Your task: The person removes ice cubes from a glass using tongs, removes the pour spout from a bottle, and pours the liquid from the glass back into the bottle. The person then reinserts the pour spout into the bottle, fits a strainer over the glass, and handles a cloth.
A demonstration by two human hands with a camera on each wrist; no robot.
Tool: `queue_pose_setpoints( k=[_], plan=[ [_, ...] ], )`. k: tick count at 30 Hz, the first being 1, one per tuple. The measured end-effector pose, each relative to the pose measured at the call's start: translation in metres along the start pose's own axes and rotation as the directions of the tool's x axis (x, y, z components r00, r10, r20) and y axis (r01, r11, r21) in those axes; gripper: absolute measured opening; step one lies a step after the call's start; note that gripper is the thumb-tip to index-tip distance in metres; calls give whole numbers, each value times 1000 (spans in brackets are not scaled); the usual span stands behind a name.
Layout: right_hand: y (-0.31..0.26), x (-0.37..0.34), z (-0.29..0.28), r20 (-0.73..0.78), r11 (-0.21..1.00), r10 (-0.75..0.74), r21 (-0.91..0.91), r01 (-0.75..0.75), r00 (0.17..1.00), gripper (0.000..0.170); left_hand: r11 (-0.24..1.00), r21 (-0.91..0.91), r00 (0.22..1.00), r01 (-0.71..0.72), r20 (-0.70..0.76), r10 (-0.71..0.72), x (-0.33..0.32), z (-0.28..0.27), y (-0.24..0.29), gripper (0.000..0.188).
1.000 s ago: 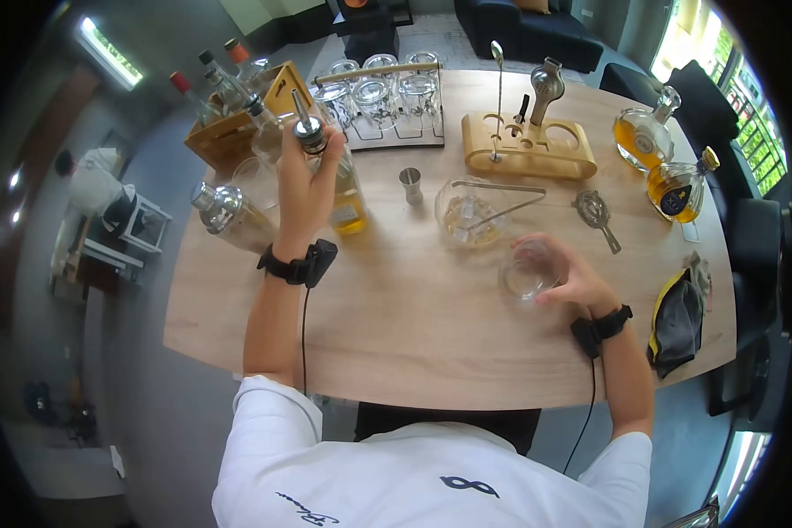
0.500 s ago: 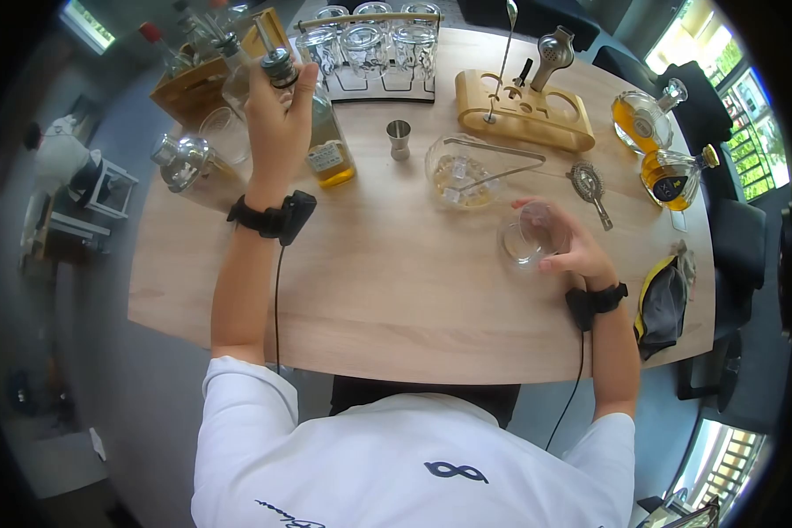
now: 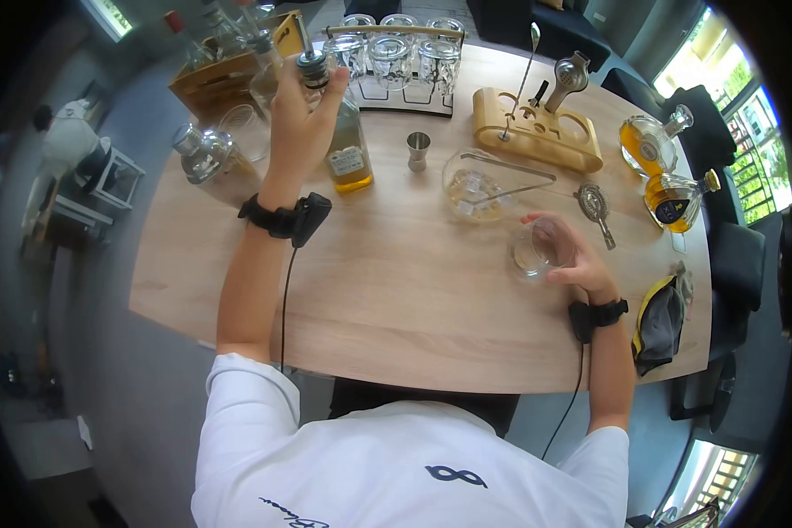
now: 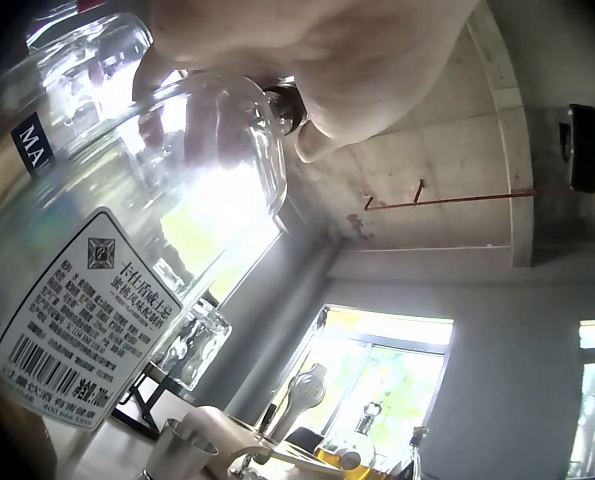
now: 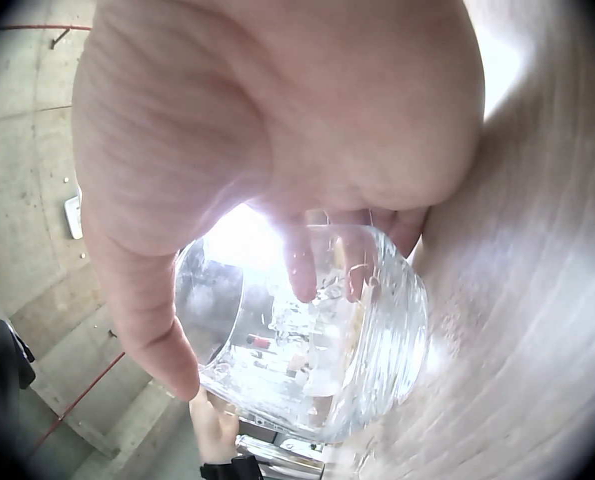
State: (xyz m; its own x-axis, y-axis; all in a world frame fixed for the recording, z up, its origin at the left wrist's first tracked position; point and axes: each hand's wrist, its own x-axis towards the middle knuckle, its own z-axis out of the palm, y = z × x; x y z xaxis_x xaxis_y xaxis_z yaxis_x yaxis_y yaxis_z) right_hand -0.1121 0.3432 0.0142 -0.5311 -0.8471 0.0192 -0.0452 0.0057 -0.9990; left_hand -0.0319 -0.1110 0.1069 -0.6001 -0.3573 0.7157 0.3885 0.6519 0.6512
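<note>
In the head view my left hand [image 3: 304, 128] grips the neck of a clear bottle [image 3: 349, 163]. The bottle stands on the table with a little amber liquid low inside, and a metal pour spout [image 3: 311, 63] tops it. Its white printed label [image 4: 88, 320] faces the left wrist camera. On the right, my right hand [image 3: 583, 264] curls around a clear drinking glass [image 3: 530, 255], thumb on one side and fingers on the other. Through the glass wall [image 5: 378, 340] those fingers show in the right wrist view. Just beyond the glass sits a clear ice bowl [image 3: 473, 198] with tongs [image 3: 510, 165] across it.
A jigger [image 3: 417, 154] stands right of the bottle, a shaker [image 3: 211, 158] to its left. Behind are a wooden bottle crate [image 3: 207, 92], a glass rack [image 3: 405, 97] and a bar-tool stand [image 3: 537, 141]. A strainer [image 3: 594, 207], two decanters [image 3: 673, 202] and a cloth [image 3: 663, 321] lie rightward.
The head view has shifted, moving the whole table in the picture. Both hands keep their hold on the bottle and the glass, in nearly the same places.
</note>
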Motion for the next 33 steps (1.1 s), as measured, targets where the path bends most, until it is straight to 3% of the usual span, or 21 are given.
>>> queue_pose_setpoints(
  k=[3,5,7,10,12,14,15,17,19,20,21,22,23,25,26,28,29,31,32,33],
  plan=[
    [3,0,-1,4,1000,-10,28,10,1000,100,997,-62,997,48,58,-44,2,-7,7,44],
    [4,1,-1,7,999,-10,31,10,1000,101,978,208,999,-33,-23,39,5,-15,23,54],
    [2,-2,-1,-20,1000,0,30,1,1000,102,957,264,992,-119,1,123,9,-32,45,62],
    [-7,-3,3,-13,996,41,75,-40,999,119,986,94,986,-141,-71,148,9,-52,73,57],
    [-8,-5,0,-25,995,18,94,-16,1000,118,988,-17,987,-152,-60,150,0,-58,89,55],
    [-18,-21,-10,-36,995,-3,95,6,999,116,978,-168,981,-121,130,144,-13,-58,107,46],
    [-26,-32,-16,-72,999,-16,28,18,997,109,972,-200,980,-123,128,150,-20,-54,113,46],
    [-42,-56,-24,-115,998,-26,-52,20,993,102,969,-133,814,-211,525,249,-31,-44,127,42],
    [-63,-98,-31,-311,921,17,-364,-136,950,87,977,-151,654,-148,727,211,-38,-24,145,39],
    [-78,-116,-31,-418,794,14,-548,-264,908,79,977,-157,652,-147,727,215,-44,-15,145,39],
    [-88,-136,-34,-512,617,-13,-680,-396,859,72,970,-137,596,-202,769,233,-54,-5,139,40],
    [-81,-161,-49,-603,502,-74,-711,-492,795,68,959,-118,538,-258,807,244,-64,4,133,41],
    [-68,-189,-69,-673,382,-151,-715,-585,724,65,960,-117,540,-253,806,240,-72,12,130,41],
    [-34,-244,-123,-822,676,-58,-449,-584,566,65,977,-167,323,-137,924,203,-86,29,123,44],
    [-29,-257,-128,-814,675,-62,-460,-577,578,65,978,-157,335,-136,922,195,-97,38,120,44],
    [-17,-283,-119,-775,607,-13,-508,-611,632,64,957,-289,215,20,936,278,-118,57,114,48],
    [-8,-287,-117,-769,607,-12,-514,-606,640,64,959,-282,222,21,937,271,-128,68,109,48],
    [7,-296,-113,-679,378,-98,-701,-604,727,65,931,-362,257,-59,895,364,-142,89,102,49],
    [6,-298,-107,-691,351,-54,-689,-634,721,68,932,-359,260,-51,896,360,-139,98,104,49],
    [7,-301,-101,-690,350,-46,-688,-635,722,68,953,-302,186,-34,934,303,-132,107,105,48]
  ],
)
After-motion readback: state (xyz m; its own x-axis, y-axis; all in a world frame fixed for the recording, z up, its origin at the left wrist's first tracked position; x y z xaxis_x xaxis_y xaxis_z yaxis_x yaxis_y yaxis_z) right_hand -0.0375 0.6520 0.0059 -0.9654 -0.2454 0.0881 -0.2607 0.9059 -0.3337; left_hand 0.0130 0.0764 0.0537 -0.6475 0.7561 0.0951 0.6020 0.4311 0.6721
